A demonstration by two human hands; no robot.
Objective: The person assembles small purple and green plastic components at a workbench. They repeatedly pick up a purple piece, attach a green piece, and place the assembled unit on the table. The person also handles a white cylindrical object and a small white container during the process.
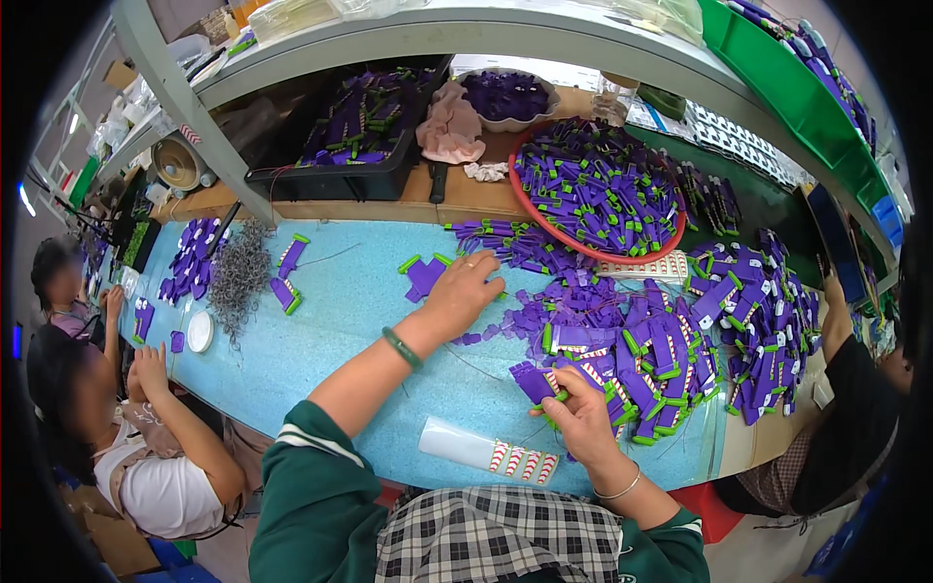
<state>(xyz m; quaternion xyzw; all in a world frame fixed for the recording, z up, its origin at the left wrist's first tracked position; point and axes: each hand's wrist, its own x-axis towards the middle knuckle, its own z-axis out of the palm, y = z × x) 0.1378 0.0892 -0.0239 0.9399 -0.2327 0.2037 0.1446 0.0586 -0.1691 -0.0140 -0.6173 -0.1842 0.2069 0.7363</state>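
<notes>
My right hand [583, 413] pinches a flat purple plastic piece [533, 382] with a striped sticker and a green end. A heap of similar purple pieces with green ends [646, 364] lies beside that hand. My left hand [462, 291] reaches over the blue tabletop with bent, parted fingers; whether its fingertips touch a piece is hard to see. Just left of it lie a few purple and green pieces [424, 276]. Close to my body rests a clear sheet of red-and-white chevron stickers [486, 450]. Small flat purple parts [530, 316] are scattered between my hands.
Behind the hands stands a red round basket [671, 255] heaped with purple-green pieces. A black crate [330, 185] and a metal shelf [466, 44] are farther back. Tangled wires [243, 277] and a white round dish [199, 331] sit left. Co-workers sit on both sides.
</notes>
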